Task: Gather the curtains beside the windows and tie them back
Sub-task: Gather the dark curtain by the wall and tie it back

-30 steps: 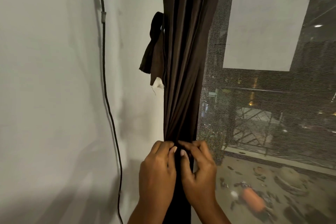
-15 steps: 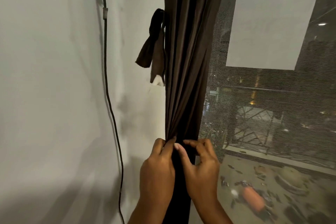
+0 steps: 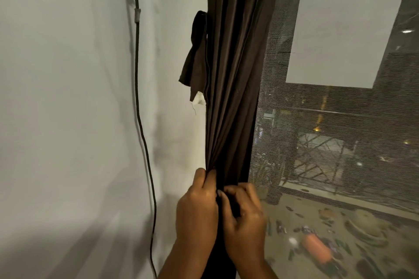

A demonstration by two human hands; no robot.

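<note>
A dark brown curtain [image 3: 231, 75] hangs bunched into narrow folds between the white wall and the window. My left hand [image 3: 196, 208] grips its left edge, fingers curled into the pleats. My right hand [image 3: 243, 215] pinches the folds just to the right and a little lower, thumb and fingers closed on the cloth. A dark brown tie-back strip [image 3: 196, 52] with a white end hangs loose from the wall beside the curtain, well above both hands.
A black cable [image 3: 141, 124] runs down the white wall [image 3: 63, 97] to the left. The window's mesh screen [image 3: 328, 131] is on the right, with a night street scene and an orange object below outside.
My right hand has slid slightly lower on the curtain and closed more tightly on the folds; my left hand stays gripping the left edge. The view has shifted slightly.
</note>
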